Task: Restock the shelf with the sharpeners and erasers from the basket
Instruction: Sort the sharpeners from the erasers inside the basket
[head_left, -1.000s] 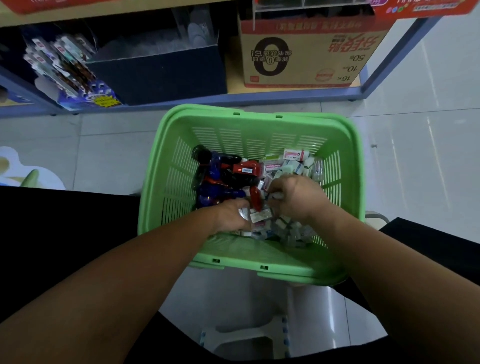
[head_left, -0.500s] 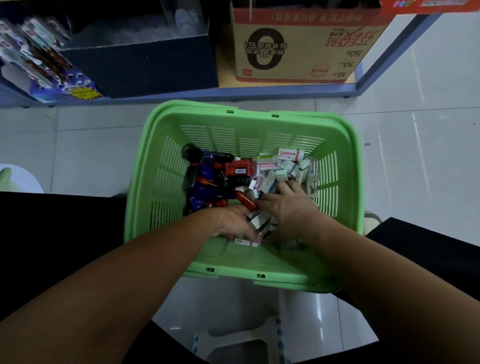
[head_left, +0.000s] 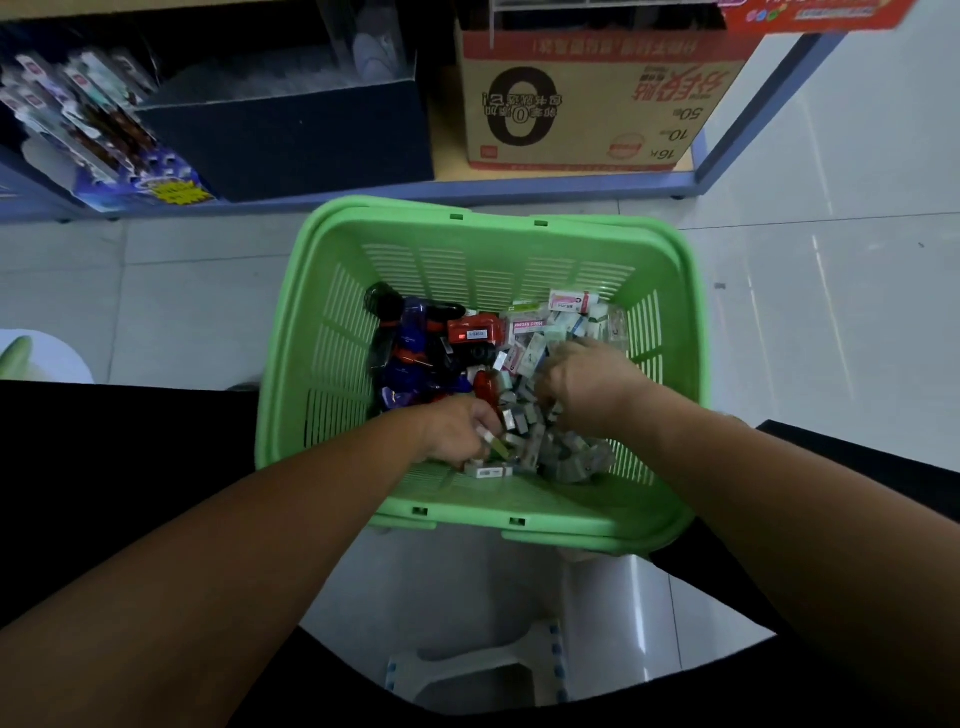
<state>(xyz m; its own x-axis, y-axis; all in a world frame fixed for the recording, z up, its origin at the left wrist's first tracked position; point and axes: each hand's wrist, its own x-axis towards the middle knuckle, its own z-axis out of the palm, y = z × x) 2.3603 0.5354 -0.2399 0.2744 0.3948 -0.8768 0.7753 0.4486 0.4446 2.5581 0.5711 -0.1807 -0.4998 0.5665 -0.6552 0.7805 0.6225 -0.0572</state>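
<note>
1. Sharpeners (head_left: 415, 358): blue-red heap on the left of the one basket (head_left: 322, 291), unmoved since a second ago. Several, too tangled to count.
2. Your left hand (head_left: 452, 431): still by the near wall, fingers curled, pinching a pale eraser.
3. Erasers (head_left: 545, 332): dozens, uncountable, all still in the basket. Shelf (head_left: 363, 195) has gained nothing.
4. Your right hand (head_left: 587, 384): has slid farther up the pile, fingers dug in. Can't tell what it holds.

basket (head_left: 322, 322), centre: green moulded plastic, smooth, low sheen, slotted walls. sharpeners (head_left: 475, 332), 9 o'clock inside it: hard glossy plastic, red and blue. erasers (head_left: 566, 304), 2 o'clock inside: printed paper sleeves, some under shiny clear film. floor tiles (head_left: 831, 322): glazed, reflective. cardboard box (head_left: 587, 104), 12 o'clock: matt printed board. stool (head_left: 467, 675), 6 o'clock: smooth pale plastic.
</note>
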